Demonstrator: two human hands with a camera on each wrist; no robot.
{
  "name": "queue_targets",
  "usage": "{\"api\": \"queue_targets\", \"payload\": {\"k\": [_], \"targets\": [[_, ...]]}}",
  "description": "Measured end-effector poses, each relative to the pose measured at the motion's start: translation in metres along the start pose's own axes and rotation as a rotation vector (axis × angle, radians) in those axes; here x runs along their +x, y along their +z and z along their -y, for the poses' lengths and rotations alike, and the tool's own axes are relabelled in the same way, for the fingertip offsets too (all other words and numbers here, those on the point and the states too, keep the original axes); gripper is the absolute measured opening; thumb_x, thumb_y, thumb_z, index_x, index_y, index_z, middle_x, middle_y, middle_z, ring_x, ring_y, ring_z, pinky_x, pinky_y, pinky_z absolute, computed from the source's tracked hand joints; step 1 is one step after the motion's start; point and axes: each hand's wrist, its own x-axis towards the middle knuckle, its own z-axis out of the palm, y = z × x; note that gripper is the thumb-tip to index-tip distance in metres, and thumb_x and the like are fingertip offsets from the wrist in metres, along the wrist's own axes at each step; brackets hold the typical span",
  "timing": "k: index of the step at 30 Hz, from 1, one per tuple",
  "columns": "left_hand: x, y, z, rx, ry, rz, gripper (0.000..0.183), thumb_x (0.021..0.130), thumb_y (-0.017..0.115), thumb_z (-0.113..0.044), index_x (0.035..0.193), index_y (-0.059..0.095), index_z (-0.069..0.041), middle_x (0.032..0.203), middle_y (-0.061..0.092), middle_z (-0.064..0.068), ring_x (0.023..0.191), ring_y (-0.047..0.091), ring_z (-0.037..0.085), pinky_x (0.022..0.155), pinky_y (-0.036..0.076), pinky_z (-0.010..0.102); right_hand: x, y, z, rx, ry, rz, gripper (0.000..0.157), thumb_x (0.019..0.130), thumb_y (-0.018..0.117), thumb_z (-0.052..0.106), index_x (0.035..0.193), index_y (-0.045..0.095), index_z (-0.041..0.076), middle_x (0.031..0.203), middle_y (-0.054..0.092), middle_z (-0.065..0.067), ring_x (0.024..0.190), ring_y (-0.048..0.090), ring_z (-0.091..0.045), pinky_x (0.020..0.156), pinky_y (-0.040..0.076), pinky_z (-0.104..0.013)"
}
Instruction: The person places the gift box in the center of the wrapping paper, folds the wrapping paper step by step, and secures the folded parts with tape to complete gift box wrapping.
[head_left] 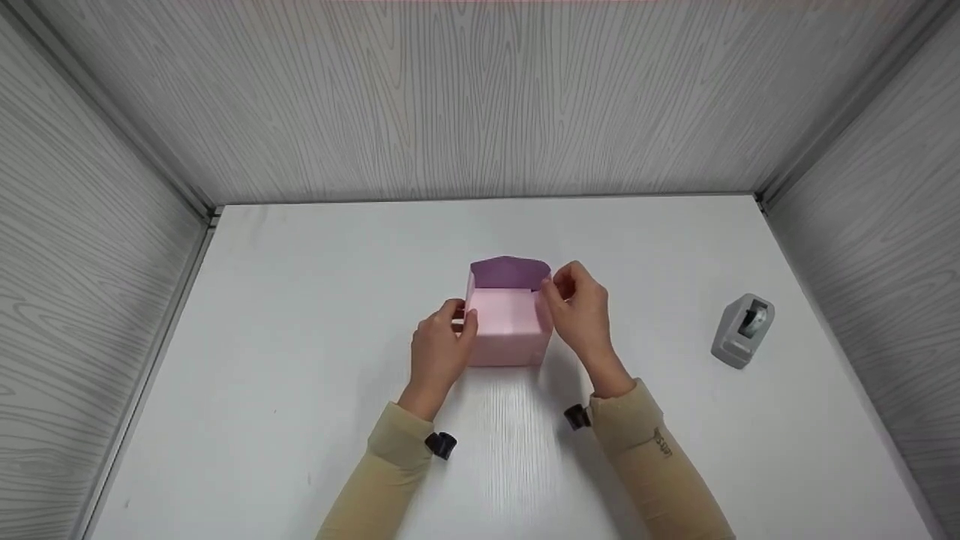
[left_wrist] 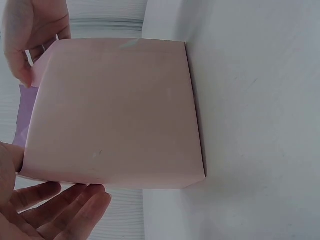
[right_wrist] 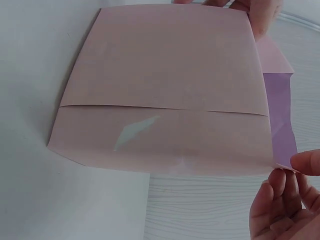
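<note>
A pink paper box [head_left: 504, 330] stands upright on the table, its top uncovered and a purple-lined lid flap [head_left: 510, 271] raised at the back. My left hand [head_left: 441, 349] holds the box's left side, the thumb at the front top corner and the fingers along the side wall in the left wrist view. At the right top edge, my right hand [head_left: 583, 311] pinches a small side flap between thumb and fingers. The right wrist view shows a seam and a shiny strip [right_wrist: 135, 131] on the box's wall. Nothing shows inside the box from the head view.
A grey tape dispenser [head_left: 742, 331] sits toward the right side of the white table [head_left: 300, 315]. Grey wood-grain panels [head_left: 480, 105] rise at the back and on both sides.
</note>
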Motion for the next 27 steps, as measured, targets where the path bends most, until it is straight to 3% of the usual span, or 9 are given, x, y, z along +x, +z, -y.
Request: {"api": "queue_targets", "payload": {"k": [11,16,20,27], "targets": [[0.000,0.000,0.001,-0.007,0.010,0.004,0.025,0.097,0.060,-0.023,0.108,0.068,-0.002,0.096,0.072,0.012,0.079,0.071,0.021,0.070,0.058,0.037,0.008,-0.002,0.005,-0.007,0.002,0.004,0.018,0.090,0.067,0.005,0.078,0.054,0.005,0.068,0.052,-0.004,0.061,0.046,-0.015,0.055,0.037,-0.028],[-0.001,0.000,0.001,-0.014,0.013,0.003,0.025,0.097,0.061,-0.022,0.108,0.068,-0.001,0.097,0.072,0.013,0.079,0.072,0.022,0.070,0.058,0.037,0.009,-0.003,0.005,-0.003,0.039,0.019,0.022,0.096,0.064,0.017,0.079,0.057,0.007,0.067,0.052,-0.002,0.062,0.046,-0.015,0.055,0.037,-0.028],[-0.001,0.000,0.000,-0.015,0.012,-0.002,0.026,0.097,0.061,-0.022,0.109,0.068,-0.001,0.097,0.072,0.013,0.079,0.072,0.022,0.070,0.058,0.037,0.003,-0.007,0.000,0.014,0.032,0.041,0.020,0.096,0.065,0.023,0.087,0.062,0.005,0.074,0.058,-0.004,0.069,0.053,-0.015,0.061,0.044,-0.028],[-0.002,0.000,0.000,-0.006,0.005,-0.005,0.027,0.097,0.060,-0.024,0.110,0.068,-0.002,0.097,0.072,0.011,0.079,0.071,0.019,0.069,0.057,0.035,-0.019,-0.017,-0.007,-0.001,0.039,0.058,0.012,0.090,0.071,0.015,0.091,0.064,0.004,0.078,0.062,-0.003,0.073,0.058,-0.016,0.064,0.048,-0.027]]}}
